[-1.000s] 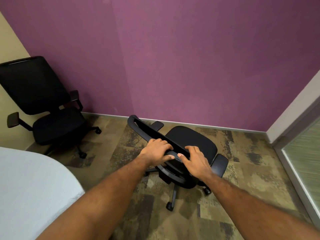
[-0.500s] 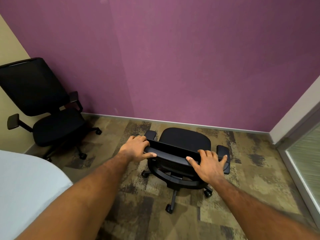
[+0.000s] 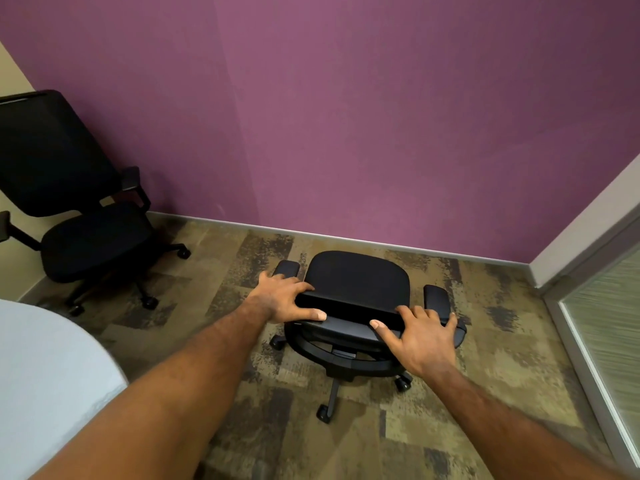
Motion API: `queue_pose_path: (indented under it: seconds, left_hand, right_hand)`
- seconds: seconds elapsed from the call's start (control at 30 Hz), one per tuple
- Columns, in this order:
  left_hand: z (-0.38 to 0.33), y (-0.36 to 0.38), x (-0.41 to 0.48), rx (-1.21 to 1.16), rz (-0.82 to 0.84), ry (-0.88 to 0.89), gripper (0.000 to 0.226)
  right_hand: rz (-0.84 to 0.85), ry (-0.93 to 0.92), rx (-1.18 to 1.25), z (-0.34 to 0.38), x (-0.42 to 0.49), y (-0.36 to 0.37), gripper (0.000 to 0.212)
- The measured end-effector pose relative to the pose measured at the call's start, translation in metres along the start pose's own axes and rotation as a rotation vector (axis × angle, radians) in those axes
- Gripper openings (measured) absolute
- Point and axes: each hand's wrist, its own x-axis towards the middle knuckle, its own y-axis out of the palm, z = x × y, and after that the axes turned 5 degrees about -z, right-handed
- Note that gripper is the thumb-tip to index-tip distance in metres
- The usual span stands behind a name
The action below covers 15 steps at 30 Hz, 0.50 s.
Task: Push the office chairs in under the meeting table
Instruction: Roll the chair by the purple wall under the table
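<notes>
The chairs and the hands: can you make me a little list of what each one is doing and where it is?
near chair: black, on the carpet, seat facing the purple wall
left hand: on the backrest top, left end
right hand: on the backrest top, right end, fingers spread
far chair: black, in the left corner, nobody touching it
table: white, rounded edge, lower left; neither chair is under it

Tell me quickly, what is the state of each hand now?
Left hand: closed over the top edge of the chair backrest.
Right hand: open, fingers spread, resting flat on the same backrest.
</notes>
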Motion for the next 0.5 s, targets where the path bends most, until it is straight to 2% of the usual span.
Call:
queue_pose_path:
  seconds: [0.13, 0.5]
  left_hand:
    - [0.007, 0.012, -0.004, 0.000, -0.088, -0.012, 0.118]
    - [0.004, 0.011, -0.023, -0.033, -0.089, -0.103, 0.117]
  right_hand:
    - [-0.050, -0.023, -0.021, 0.006, -0.001, 0.005, 0.094]
    - [-0.046, -0.084, -0.040, 0.007, 0.011, 0.008, 0.092]
